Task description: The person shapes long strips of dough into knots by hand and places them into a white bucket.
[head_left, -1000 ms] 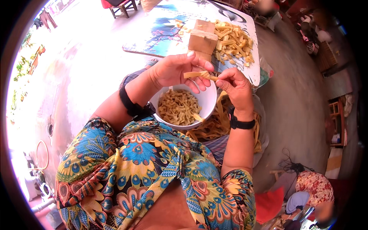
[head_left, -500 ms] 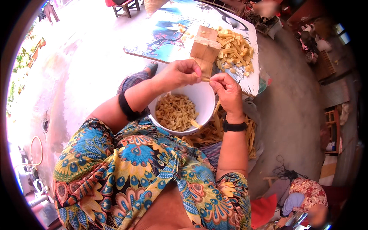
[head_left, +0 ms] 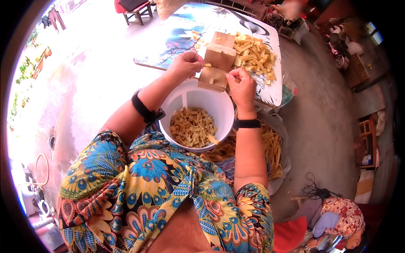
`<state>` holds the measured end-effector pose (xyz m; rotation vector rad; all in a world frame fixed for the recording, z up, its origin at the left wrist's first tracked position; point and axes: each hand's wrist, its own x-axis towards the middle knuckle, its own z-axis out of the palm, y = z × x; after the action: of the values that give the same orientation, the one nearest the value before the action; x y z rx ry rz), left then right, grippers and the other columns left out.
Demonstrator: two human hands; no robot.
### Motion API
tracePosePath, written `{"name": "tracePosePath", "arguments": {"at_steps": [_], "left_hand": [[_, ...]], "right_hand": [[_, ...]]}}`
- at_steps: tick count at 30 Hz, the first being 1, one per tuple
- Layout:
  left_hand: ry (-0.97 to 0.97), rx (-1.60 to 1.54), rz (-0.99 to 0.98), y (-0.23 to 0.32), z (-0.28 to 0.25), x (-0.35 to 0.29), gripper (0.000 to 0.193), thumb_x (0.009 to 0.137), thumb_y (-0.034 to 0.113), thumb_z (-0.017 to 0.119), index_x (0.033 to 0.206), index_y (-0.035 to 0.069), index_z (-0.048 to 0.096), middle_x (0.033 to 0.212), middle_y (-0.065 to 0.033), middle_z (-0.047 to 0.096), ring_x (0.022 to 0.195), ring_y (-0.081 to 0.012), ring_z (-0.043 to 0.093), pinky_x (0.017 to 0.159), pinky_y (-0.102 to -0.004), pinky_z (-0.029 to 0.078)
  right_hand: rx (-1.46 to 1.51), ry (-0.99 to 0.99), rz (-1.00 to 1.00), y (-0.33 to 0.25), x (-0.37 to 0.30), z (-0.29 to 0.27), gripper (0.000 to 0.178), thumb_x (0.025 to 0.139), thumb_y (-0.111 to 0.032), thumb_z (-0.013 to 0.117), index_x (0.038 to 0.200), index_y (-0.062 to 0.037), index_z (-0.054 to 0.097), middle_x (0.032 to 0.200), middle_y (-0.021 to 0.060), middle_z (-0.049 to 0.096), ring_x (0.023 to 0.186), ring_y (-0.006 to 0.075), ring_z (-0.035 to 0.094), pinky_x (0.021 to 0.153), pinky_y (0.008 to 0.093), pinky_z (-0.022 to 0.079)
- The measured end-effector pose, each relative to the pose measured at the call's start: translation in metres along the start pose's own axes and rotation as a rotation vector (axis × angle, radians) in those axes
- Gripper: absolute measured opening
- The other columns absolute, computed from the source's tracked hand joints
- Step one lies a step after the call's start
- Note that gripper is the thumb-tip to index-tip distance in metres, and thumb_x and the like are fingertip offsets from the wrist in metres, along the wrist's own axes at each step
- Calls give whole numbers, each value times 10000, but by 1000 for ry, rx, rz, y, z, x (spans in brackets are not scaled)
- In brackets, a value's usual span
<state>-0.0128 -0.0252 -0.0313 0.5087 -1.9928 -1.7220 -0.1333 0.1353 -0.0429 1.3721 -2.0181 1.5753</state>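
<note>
My left hand (head_left: 185,65) pinches a short yellow strip (head_left: 207,65) beside a stepped wooden block (head_left: 220,57). The block stands at the near edge of the table, its closest part jutting over a white bucket (head_left: 217,107). My right hand (head_left: 242,87) is at the right side of the block's near end, thumb and fingers pressed together; whether they hold a strip or touch the wood I cannot make out. Many short pale-yellow pieces (head_left: 192,126) lie in the bucket. A heap of thicker yellow pieces (head_left: 255,55) rests on the table to the right of the block.
The picture-topped table (head_left: 160,59) stands ahead. Long yellow strips (head_left: 272,145) lie in a grey cloth or sack (head_left: 283,160) to the right of the bucket. Another person (head_left: 337,217) bends at the lower right near a red cloth (head_left: 291,234). A stool (head_left: 137,14) stands far left.
My hands have moved apart and forward, from together above the bucket to either side of the wooden block. The left hand now holds a short strip. The block's near end shows more.
</note>
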Motion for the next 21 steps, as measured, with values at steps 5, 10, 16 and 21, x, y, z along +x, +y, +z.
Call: {"name": "tracePosePath", "arguments": {"at_steps": [5, 10, 16, 21], "left_hand": [[-204, -480, -181, 13, -8, -12, 214, 880, 233, 555, 908, 21, 576, 732, -60, 578, 610, -110, 531, 538, -236, 433], [-191, 683, 283, 37, 3, -39, 306, 899, 231, 511, 1073, -19, 539, 812, -136, 636, 818, -229, 635, 726, -326, 494], [-123, 707, 718, 51, 23, -64, 240, 785, 28, 569, 1024, 4, 553, 744, -155, 625, 711, -301, 630, 626, -353, 495], [-272, 430, 289, 46, -15, -59, 245, 765, -72, 461, 965, 31, 559, 806, -131, 634, 670, -202, 638, 571, -289, 488]], "right_hand": [[286, -76, 192, -3, -1, -17, 107, 819, -75, 602, 743, -26, 545, 616, 2, 571, 544, 64, 529, 530, 228, 435], [472, -306, 254, -23, -10, -29, 101, 858, -91, 577, 808, -28, 516, 623, -6, 542, 541, 52, 500, 510, 202, 409], [958, -453, 467, -47, -19, -34, 108, 845, -65, 594, 943, -29, 565, 724, 2, 565, 633, 53, 511, 565, 188, 412], [458, -407, 334, -34, -11, -69, 143, 804, -57, 631, 918, -31, 548, 693, -19, 596, 606, 30, 505, 548, 180, 408]]}}
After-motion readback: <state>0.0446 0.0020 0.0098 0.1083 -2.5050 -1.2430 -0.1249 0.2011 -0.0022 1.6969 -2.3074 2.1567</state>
